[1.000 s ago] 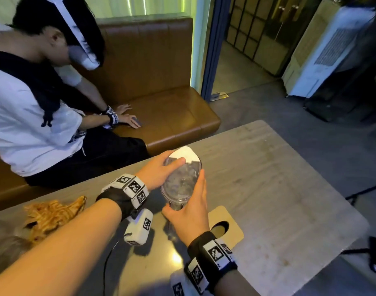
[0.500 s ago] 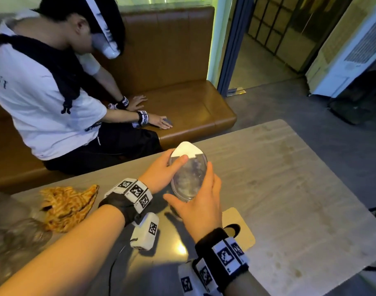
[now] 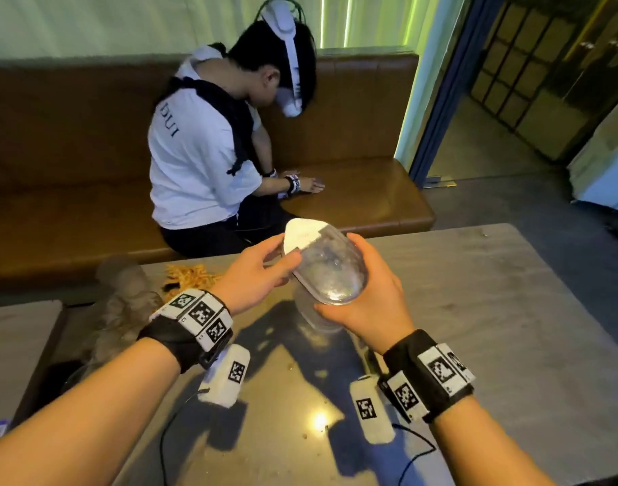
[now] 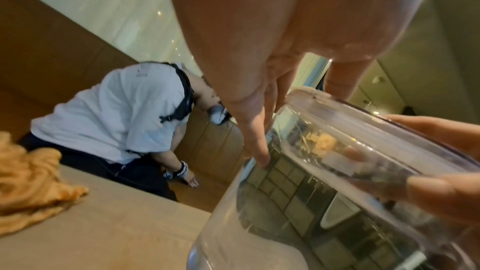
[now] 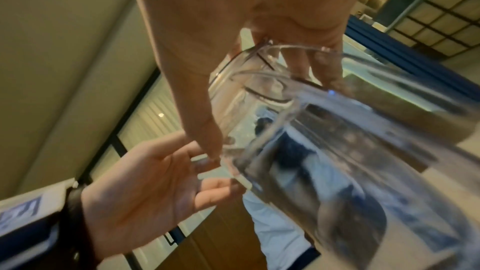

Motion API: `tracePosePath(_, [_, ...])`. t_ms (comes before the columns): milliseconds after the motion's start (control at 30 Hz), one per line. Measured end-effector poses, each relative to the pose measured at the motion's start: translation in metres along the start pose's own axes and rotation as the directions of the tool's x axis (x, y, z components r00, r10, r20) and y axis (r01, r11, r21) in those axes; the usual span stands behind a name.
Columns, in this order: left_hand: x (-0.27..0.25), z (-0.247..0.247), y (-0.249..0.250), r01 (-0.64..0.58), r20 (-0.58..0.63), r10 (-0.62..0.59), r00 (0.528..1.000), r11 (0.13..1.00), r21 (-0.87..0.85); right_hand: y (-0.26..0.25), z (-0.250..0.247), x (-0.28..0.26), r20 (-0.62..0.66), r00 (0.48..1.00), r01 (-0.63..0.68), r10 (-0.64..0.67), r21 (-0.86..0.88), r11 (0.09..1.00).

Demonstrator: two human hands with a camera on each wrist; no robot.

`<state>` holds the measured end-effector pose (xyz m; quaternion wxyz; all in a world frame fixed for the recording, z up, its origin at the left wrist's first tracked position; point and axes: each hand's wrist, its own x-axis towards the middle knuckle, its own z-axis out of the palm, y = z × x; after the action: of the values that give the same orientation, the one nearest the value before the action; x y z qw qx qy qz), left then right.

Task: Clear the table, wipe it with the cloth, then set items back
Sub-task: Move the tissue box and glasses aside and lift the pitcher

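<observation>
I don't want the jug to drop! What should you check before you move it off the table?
1. Right hand holds the jug: ok.
2. Left hand steadies the lid: ok.
3. Lid shut tight: cannot tell.
4. Jug empty: cannot tell.
5. Cloth lies apart from the jug on the table: ok.
6. Clear spot to put it down: cannot tell.

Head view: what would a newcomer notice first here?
First, the clear jug with a white lid, held above the table between the left hand and the right hand. Next, a person in a white shirt sitting on the brown bench behind the table. An orange cloth lies at the table's far left edge.
</observation>
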<state>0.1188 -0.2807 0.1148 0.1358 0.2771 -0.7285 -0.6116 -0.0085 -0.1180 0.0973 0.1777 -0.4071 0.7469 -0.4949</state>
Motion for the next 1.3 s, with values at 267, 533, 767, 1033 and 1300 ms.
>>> tracePosePath(267, [-0.153,-0.089,-0.005,-0.099,-0.049,0.098,0.994,0.995,-0.016,-0.099,0.049,-0.049,0.257,0.954,0.148,-0.154,0.041,0.988])
tracePosePath(533, [-0.292,-0.170,-0.050,-0.017,-0.151,0.014,0.988,1.000,-0.022,-0.165,0.144,-0.105,0.498,0.840,0.164,-0.214,0.144,0.976])
tracePosePath(767, [-0.349,-0.201,-0.079,0.014,-0.246,-0.018,0.969,1.000,-0.017,-0.175,0.213,-0.123,0.586,0.766,0.192,-0.263,0.182,0.964])
tracePosePath(1033, [-0.360,-0.212,-0.128,0.054,-0.377,-0.062,0.924,0.998,-0.031,-0.164,0.269,-0.105,0.684,0.664,0.258,-0.302,0.170,0.951])
tracePosePath(1300, [-0.350,-0.225,-0.156,0.100,-0.388,-0.106,0.915,0.994,-0.037,-0.131,0.313,-0.090,0.691,0.654,0.301,-0.306,0.133,0.944])
